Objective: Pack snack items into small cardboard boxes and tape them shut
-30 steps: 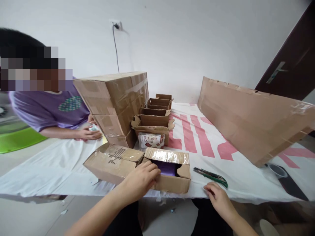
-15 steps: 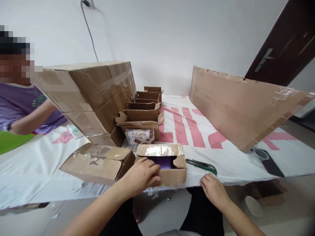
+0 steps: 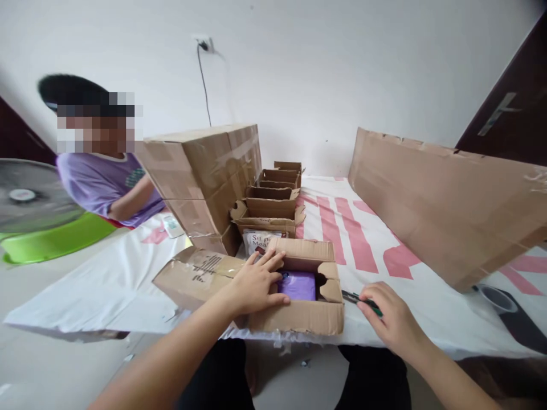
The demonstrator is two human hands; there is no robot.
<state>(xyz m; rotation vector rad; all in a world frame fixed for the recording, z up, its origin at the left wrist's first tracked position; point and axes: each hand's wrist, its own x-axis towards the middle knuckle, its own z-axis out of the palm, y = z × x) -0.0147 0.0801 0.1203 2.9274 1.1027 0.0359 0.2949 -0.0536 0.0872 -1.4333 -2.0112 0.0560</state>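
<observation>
A small cardboard box (image 3: 299,316) lies on the table in front of me, its flaps raised, with a purple item (image 3: 298,285) inside. My left hand (image 3: 257,282) rests over the box's left end, fingers spread and thumb by the front wall. To the right, my right hand (image 3: 387,313) has its thumb and fingers closed around a green utility knife (image 3: 352,296), which lies low at the table surface. Against the left hand is another closed cardboard box (image 3: 194,279) with dark print. Behind stands a white packet (image 3: 256,240) lettered "Super Meal".
Several open cardboard boxes (image 3: 269,210) line up toward the wall, beside a tall stack of taped cartons (image 3: 213,176). A large cardboard panel (image 3: 444,199) stands at right, near a tape roll (image 3: 496,299). A person in a purple shirt (image 3: 92,179) sits left, by a fan (image 3: 34,196).
The front flap area has opened wider, showing more of the purple item. My right hand has moved onto the utility knife, and my left fingers have spread. The camera view has turned left.
</observation>
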